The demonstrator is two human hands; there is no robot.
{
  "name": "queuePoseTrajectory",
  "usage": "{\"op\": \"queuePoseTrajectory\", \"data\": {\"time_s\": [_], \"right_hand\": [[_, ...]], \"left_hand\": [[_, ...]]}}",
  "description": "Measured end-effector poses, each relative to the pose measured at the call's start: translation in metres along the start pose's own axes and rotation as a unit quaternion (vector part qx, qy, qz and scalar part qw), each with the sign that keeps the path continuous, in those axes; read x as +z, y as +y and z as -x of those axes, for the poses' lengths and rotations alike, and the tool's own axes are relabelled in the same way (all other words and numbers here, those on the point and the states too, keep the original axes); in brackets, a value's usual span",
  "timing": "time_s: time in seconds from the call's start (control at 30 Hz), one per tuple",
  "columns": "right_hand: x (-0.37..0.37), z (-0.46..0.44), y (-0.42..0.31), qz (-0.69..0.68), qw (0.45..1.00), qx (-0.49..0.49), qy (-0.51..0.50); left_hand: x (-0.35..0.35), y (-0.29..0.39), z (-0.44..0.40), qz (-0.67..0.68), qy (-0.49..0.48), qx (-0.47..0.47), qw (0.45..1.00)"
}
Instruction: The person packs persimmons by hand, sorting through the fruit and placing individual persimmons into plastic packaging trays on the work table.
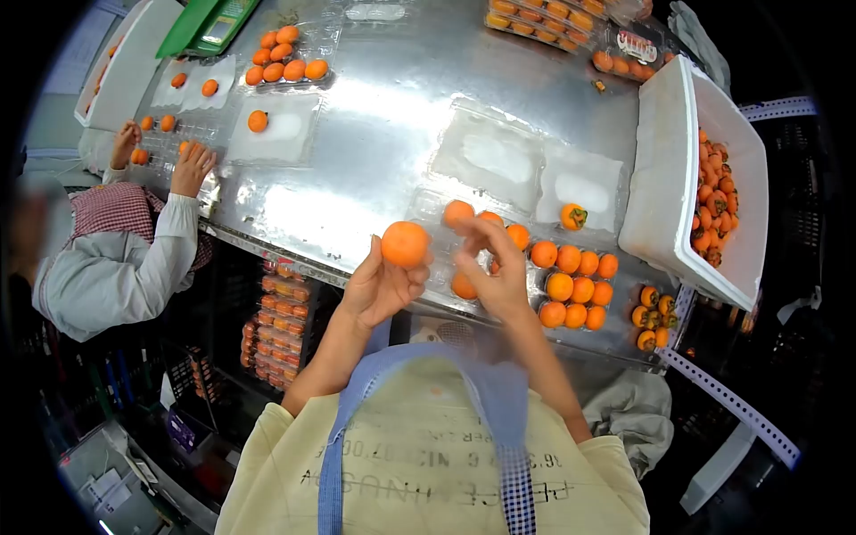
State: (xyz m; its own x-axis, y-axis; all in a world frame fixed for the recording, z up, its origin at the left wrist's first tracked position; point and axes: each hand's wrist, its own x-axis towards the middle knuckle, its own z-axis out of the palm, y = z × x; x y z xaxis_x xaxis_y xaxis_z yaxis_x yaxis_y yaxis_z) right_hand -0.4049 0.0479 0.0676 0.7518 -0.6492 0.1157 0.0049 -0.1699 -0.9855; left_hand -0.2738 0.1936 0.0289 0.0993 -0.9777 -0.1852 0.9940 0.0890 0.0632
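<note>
My left hand (388, 281) is closed around an orange persimmon (404, 244), raised above the table's near edge. To its right, my right hand (495, 272) is open, thumb and fingers apart, over a clear plastic tray. Several persimmons (458, 213) lie in that tray, some partly hidden by the hand. Beside it, on the right, a second tray is filled with rows of persimmons (581, 289). Two empty-looking clear tray sections (490, 156) lie farther back, and a lone persimmon (572, 217) with its green calyx up sits at the front of one.
A white foam box (660, 169) of persimmons stands at the right, with loose ones (654, 318) near the table corner. Packed trays (544, 22) are at the back. At the left, a co-worker's hands (191, 168) handle fruit near a green scale (209, 27).
</note>
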Motion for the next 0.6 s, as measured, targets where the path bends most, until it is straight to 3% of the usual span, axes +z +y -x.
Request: {"op": "queuePoseTrajectory", "data": {"time_s": [0.13, 0.27, 0.4, 0.43, 0.53, 0.6], "right_hand": [[-0.013, 0.037, 0.016, -0.087, 0.99, 0.11, 0.007], [-0.03, 0.056, 0.01, -0.217, 0.953, 0.2, -0.061], [-0.042, 0.068, 0.011, -0.343, 0.916, 0.189, -0.089], [-0.046, 0.071, 0.011, -0.334, 0.919, 0.193, -0.084], [-0.058, 0.075, 0.008, -0.281, 0.941, 0.181, -0.064], [-0.065, 0.08, 0.009, -0.209, 0.968, 0.136, -0.039]], "left_hand": [[0.016, -0.019, 0.005, -0.202, 0.055, 0.061, 0.976], [0.038, -0.034, 0.0, -0.486, 0.068, 0.139, 0.86], [0.045, -0.059, -0.007, -0.66, 0.049, 0.161, 0.733], [0.045, -0.065, -0.008, -0.702, 0.043, 0.166, 0.691], [0.051, -0.084, -0.014, -0.745, 0.015, 0.197, 0.637], [0.056, -0.096, -0.014, -0.682, 0.044, 0.172, 0.71]]}}
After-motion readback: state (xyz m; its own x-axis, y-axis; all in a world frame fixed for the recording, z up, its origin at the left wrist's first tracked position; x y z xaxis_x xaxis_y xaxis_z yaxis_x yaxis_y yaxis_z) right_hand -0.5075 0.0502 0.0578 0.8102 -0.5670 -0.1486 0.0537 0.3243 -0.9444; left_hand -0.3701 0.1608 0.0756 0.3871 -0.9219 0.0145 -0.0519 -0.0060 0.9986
